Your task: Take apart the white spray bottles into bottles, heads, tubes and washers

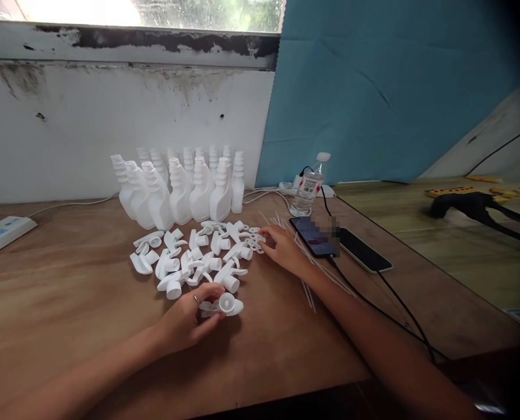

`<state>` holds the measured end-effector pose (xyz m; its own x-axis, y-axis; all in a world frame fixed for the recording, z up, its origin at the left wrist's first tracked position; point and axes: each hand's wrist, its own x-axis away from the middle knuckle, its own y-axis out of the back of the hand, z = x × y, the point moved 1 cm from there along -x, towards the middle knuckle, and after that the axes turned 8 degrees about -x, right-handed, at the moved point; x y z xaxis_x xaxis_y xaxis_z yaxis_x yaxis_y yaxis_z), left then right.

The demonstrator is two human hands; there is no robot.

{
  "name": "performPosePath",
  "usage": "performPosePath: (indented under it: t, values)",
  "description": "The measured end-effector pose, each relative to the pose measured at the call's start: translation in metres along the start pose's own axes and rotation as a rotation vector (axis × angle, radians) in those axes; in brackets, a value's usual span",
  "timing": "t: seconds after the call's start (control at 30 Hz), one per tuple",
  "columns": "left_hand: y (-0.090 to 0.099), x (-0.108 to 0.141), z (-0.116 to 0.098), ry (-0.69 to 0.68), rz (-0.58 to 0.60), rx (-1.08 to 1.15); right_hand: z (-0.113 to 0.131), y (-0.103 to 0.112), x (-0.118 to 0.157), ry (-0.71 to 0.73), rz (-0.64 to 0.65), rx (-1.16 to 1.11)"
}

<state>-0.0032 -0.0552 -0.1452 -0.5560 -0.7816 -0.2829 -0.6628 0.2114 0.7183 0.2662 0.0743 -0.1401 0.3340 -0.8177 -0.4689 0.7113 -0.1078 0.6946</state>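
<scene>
My left hand (194,315) grips a white trigger spray head (234,306) between thumb and fingers, its round cap opening turned up towards me. To the right, my right hand (280,248) reaches over a small heap of flat white ring washers (255,240). Its thumb and forefinger are slightly apart at the washers, and I see nothing clearly held. Between the hands lies a loose pile of white trigger spray heads (199,256), pointing every way. Behind the pile stand several white bottles (181,195) with open necks, upright in rows.
Thin white tubes (307,294) lie under and beside my right forearm. Beyond them are a phone (310,233) and a second dark phone (362,249), both with cables. A clear water bottle (309,189) stands behind. A white power strip (6,233) sits at the left edge.
</scene>
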Motion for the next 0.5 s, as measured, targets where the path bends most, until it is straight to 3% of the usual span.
performPosePath:
  t: [0.2,0.5]
  values:
    - [0.0,0.0,0.001,0.015,-0.004,0.024,0.027,-0.003,0.008,0.061,-0.002,-0.265]
    - [-0.001,0.0,0.003,0.063,-0.001,0.068,0.091,-0.021,0.035,0.408,0.187,-0.655]
